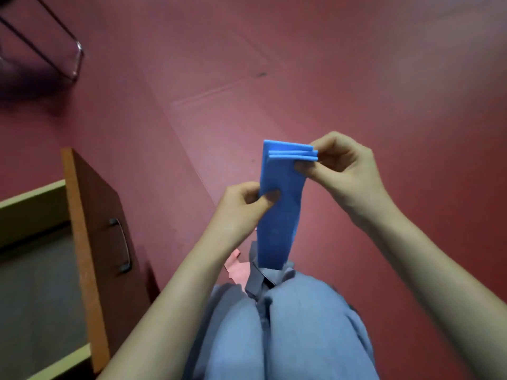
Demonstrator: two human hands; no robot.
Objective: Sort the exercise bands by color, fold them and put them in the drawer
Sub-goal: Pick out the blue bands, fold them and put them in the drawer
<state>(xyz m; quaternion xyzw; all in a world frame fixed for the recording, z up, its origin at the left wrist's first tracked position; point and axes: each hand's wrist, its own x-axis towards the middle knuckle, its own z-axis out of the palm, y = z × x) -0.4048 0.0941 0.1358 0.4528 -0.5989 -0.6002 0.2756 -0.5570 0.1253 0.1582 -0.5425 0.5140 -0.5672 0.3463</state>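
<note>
A blue exercise band (279, 215) hangs in front of me over my knees, its top end folded into several layers. My right hand (343, 165) pinches that folded top at its right edge. My left hand (244, 204) grips the band's left edge lower down, thumb on the front. The band's loose lower end reaches my lap. A pink band (237, 270) lies on the floor, partly hidden behind my left forearm and knees. The open drawer (82, 231), with a brown front and metal handle, is at the left; its grey inside shows no bands.
Dark red floor all around. My knees in light blue trousers (288, 330) fill the bottom centre, with a grey fabric piece (255, 283) at their top. Metal chair legs (74, 56) stand at the far upper left.
</note>
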